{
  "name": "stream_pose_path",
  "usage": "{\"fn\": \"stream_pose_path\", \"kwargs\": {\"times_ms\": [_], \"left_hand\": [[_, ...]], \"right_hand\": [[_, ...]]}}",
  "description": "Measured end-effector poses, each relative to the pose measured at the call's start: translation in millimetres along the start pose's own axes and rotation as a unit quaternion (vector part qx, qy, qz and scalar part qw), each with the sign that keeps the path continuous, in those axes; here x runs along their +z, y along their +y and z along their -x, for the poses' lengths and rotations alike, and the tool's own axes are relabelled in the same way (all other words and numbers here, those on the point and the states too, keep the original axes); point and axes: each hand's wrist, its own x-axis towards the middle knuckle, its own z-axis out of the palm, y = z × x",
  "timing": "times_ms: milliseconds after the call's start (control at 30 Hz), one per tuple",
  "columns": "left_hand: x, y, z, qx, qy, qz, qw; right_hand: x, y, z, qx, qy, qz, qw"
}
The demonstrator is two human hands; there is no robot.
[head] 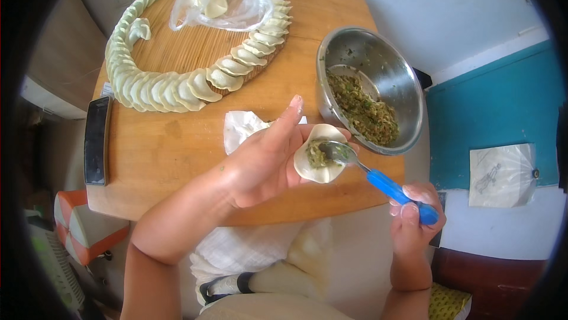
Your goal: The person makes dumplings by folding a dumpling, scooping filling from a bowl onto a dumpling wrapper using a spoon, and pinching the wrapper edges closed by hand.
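Note:
A round dumpling wrapper (pixel 320 175) rests on the fingers of my left hand (pixel 266 160), palm up and thumb raised. Green-flecked filling (pixel 316 156) lies in the middle of the wrapper. My right hand (pixel 417 213) grips the blue handle of a metal spoon (pixel 390 189), and the spoon's bowl touches the filling. To the right, a stainless steel bowl (pixel 399 80) holds more of the same chopped filling (pixel 361 111). Folded dumplings (pixel 155 91) overlap in a ring along the rim of a round slatted mat (pixel 171 53) on the wooden table (pixel 177 160).
A clear plastic bag (pixel 248 4) with wrappers inside lies on the mat. White crumpled paper or cloth (pixel 239 129) sits behind my left wrist. A phone (pixel 97 140) lies at the table's left edge. An orange-and-white stool (pixel 88 226) stands below left.

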Motion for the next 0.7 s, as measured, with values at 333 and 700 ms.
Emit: {"fn": "stream_pose_path", "kwargs": {"times_ms": [333, 700], "left_hand": [[0.5, 0.2, -0.6, 0.004, 0.005, -0.036, 0.999], [1.4, -1.0, -2.2, 0.012, -0.003, -0.060, 0.998]], "right_hand": [[2.2, 2.6, -0.4, -0.010, -0.012, -0.029, 0.999], [-11.4, -4.0, -6.1, -0.273, -0.119, 0.162, 0.941]]}}
